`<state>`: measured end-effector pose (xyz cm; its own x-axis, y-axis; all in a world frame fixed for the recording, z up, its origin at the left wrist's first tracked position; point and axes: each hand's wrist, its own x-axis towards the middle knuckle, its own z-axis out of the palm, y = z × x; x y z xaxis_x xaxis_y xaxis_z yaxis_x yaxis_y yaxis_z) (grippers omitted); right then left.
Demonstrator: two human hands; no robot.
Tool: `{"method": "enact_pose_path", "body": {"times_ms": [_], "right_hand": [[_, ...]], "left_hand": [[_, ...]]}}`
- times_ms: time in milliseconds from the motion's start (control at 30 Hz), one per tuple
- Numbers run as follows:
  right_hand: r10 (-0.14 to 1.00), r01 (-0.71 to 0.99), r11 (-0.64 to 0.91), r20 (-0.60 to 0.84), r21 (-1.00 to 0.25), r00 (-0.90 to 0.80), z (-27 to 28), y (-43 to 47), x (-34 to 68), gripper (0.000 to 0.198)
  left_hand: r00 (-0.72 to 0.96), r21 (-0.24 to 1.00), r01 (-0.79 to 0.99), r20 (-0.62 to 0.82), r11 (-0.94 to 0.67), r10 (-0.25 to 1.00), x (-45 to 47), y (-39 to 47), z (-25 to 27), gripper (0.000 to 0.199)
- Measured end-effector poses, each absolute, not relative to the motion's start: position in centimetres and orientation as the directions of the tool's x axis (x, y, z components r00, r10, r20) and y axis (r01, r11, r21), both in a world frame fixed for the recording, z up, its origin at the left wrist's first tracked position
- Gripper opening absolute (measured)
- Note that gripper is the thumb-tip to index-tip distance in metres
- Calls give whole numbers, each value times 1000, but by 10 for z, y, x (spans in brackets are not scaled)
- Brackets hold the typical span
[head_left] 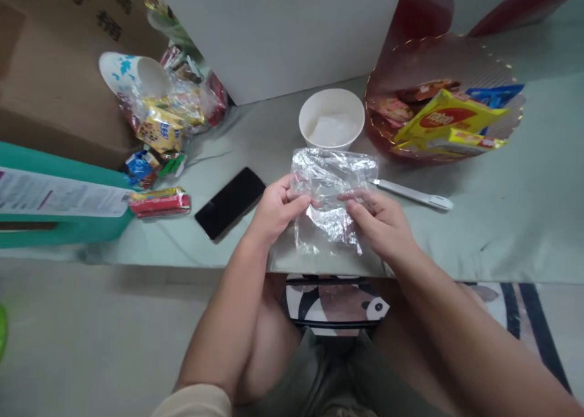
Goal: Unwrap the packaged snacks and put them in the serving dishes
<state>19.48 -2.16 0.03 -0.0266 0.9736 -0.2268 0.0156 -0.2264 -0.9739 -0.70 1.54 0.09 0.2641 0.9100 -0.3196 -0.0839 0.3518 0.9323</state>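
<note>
the person is holding a crumpled clear plastic film (pixel 331 164) above the near edge of the pale green table cover (pixel 511 222), just near of a white bowl (pixel 331 100). left hand (pixel 276 209) is pinching its left side, thumb and forefinger almost together. right hand (pixel 385 221) is gripping the right side, thumb closing against bent fingers, only a slim gap showing. can't tell from here whether it's a bag or a single sheet.

handling, as i'm judging it: light pinch is suiting this stuff, since hard pulling is risking a tear or a stretch. both hands should be working level, easing sideways so the creases are flattening evenly. if layers are clinging, rubbing an edge between thumb and finger should be parting them better than yanking.

watch the right side: a white-handled cutter (pixel 417 196) is lying there, its tip right at the film's edge; can't tell if it's touching. sliding it farther right would be safer. black phone (pixel 231 204) is lying left, near the left hand, so elbow room is looking tight on that side.
</note>
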Motion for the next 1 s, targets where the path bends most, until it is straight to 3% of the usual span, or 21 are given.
{"method": "enact_pose_path", "body": {"times_ms": [67,167,400,533,667,733,833,1000], "right_hand": [[973,0,-224,-224,-974,-56,-3,-22,197,25],[978,-45,-206,-204,-977,-53,-11,-21,197,23],[928,-243,-371,-347,-896,-138,-7,-17,193,18],[947,-279,-323,-307,-905,-99,-4,-18,197,37],[949,-171,-309,-315,-935,6,-8,-19,201,31],[941,-208,-321,-336,-924,40,-9,-20,201,46],[919,-331,-372,-395,-867,1,-9,-21,199,58],[932,-161,-357,-361,-920,-1,-12,-21,191,35]], "left_hand": [[374,896,-28,-403,444,835,-13,15,6,37],[457,887,-14,-404,461,792,-19,16,9,29],[305,953,-153,-206,261,930,-18,18,15,9],[300,975,-97,-163,200,940,-18,17,13,37],[289,969,71,-247,236,925,-15,13,9,16],[317,964,67,-264,256,911,-13,12,7,27],[317,984,52,-178,170,931,-10,11,6,31],[235,983,178,-11,-32,972,-9,9,0,34]]}}
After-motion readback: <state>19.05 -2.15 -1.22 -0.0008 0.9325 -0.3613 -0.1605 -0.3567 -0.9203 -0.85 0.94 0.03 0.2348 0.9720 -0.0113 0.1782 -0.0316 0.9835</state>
